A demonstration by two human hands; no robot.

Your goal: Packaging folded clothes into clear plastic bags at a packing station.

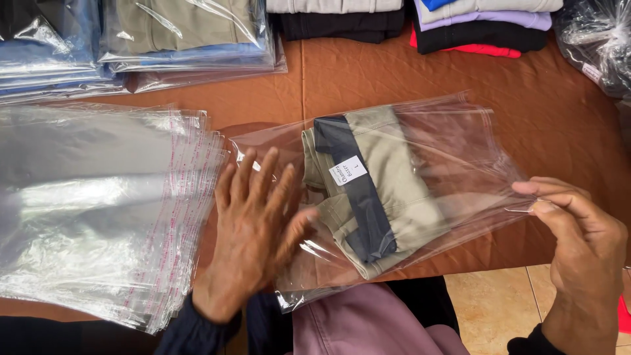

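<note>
A folded khaki garment (388, 190) with a dark waistband and a small white label lies inside a clear plastic bag (453, 151) on the brown table (368, 72). My left hand (253, 230) rests flat, fingers spread, on the closed end of the bag beside the garment. My right hand (582, 236) pinches the bag's open edge at the right between thumb and fingers.
A thick stack of empty clear bags (98, 204) lies at the left. Packed garments in bags (184, 33) sit at the back left, folded clothes (480, 23) at the back, crinkled plastic (598, 39) at the far right. Tiled floor (493, 302) shows below the table edge.
</note>
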